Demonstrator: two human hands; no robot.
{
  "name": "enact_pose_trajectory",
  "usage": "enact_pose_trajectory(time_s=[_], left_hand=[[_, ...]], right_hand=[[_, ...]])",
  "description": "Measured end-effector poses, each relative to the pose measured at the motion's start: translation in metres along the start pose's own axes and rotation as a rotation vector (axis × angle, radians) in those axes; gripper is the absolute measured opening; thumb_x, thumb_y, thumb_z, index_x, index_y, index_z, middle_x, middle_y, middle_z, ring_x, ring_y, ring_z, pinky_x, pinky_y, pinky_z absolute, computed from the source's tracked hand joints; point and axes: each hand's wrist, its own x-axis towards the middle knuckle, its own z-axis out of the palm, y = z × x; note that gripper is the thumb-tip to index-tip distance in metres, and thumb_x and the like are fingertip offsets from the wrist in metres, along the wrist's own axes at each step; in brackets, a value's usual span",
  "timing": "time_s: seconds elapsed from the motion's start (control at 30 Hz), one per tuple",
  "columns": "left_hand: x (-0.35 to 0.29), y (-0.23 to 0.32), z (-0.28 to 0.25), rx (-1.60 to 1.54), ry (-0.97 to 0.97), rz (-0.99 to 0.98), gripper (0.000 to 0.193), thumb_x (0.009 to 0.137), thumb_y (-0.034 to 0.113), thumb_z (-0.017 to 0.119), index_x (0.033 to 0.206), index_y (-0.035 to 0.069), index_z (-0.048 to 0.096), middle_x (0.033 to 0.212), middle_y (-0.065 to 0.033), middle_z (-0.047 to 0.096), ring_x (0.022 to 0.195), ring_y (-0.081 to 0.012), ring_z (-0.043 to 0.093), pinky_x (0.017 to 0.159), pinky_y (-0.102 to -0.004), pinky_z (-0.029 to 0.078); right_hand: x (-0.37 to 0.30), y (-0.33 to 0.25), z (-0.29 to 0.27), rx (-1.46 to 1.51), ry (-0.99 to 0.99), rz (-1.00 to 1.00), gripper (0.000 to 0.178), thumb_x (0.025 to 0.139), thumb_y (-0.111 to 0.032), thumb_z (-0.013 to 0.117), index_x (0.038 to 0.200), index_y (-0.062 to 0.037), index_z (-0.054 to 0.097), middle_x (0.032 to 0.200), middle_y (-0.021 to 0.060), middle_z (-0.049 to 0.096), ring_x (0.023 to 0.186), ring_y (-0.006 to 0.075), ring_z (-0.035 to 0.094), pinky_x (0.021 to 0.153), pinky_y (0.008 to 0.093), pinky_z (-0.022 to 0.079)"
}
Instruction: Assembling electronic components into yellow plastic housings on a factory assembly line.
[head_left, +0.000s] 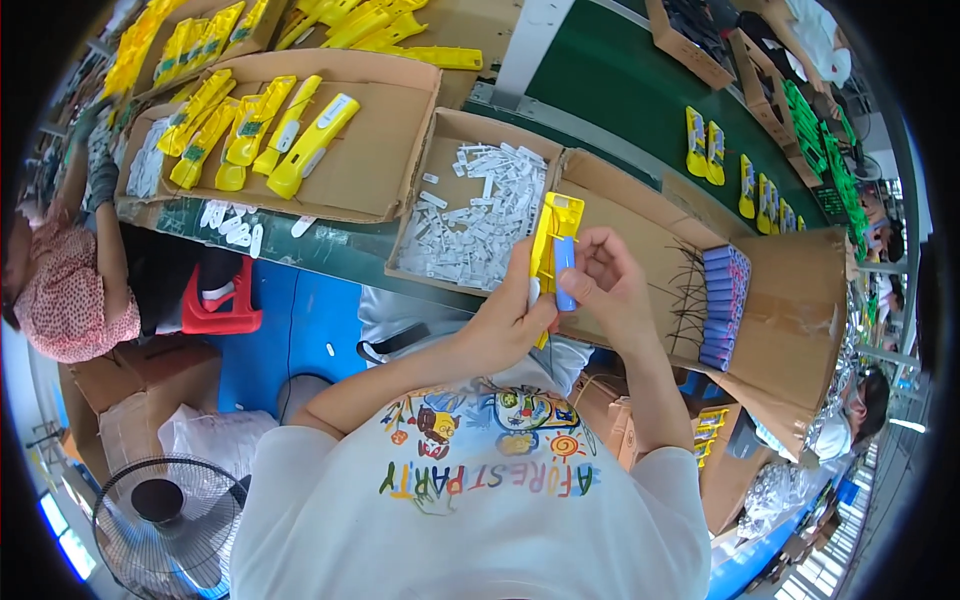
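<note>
Left hand [503, 322]: grip pinches a long yellow plastic housing [543, 250]. Right hand [617, 300]: grip pinches a blue cylinder [565, 262] alongside it, both near an open brown cardboard box [432, 160] of white plastic pieces [490, 220].

The person over there wears a loose white T-shirt [450, 540] with short, wide sleeves [272, 485], its chest bright with a cartoon print [490, 430]: little animals, an orange sun [565, 445], and an arc of rainbow-coloured lettering [482, 481]. The forearms [385, 385] and fingers [597, 252] are bare.
</note>
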Motion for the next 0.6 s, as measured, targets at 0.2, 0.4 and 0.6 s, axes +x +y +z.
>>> enact_pose_trajectory(time_s=[0.2,0.4,0.6], left_hand=[[0.0,0.001,-0.016,-0.014,0.035,0.001,0.059,0.09,-0.002,0.036,0.141,0.008,0.009,0.099,-0.0115,0.049,0.073,-0.0132,0.054,0.063,-0.0287,0.048],[-0.011,0.007,-0.056,-0.208,0.309,0.073,0.044,0.09,0.002,0.039,0.131,0.009,0.024,0.1,-0.0104,0.051,0.076,-0.0167,0.056,0.065,-0.0315,0.051],[-0.028,0.022,-0.085,-0.438,0.65,0.261,0.033,0.087,0.004,0.042,0.119,0.011,0.037,0.101,-0.0108,0.053,0.073,-0.0194,0.054,0.066,-0.0362,0.051]], right_hand=[[0.019,0.005,0.024,0.101,0.07,0.197,0.02,0.087,-0.013,0.067,0.094,-0.0056,0.049,0.074,0.0002,0.056,0.056,0.0078,0.056,0.043,0.02,0.045],[0.085,0.009,0.054,-0.002,-0.124,0.203,0.016,0.087,-0.013,0.066,0.096,-0.0079,0.054,0.073,0.0008,0.058,0.057,0.005,0.056,0.042,0.0194,0.041],[0.15,0.05,0.076,-0.926,-0.555,-0.145,0.015,0.074,-0.008,0.073,0.085,-0.002,0.064,0.077,0.0047,0.059,0.069,0.0189,0.06,0.061,0.0318,0.047]])
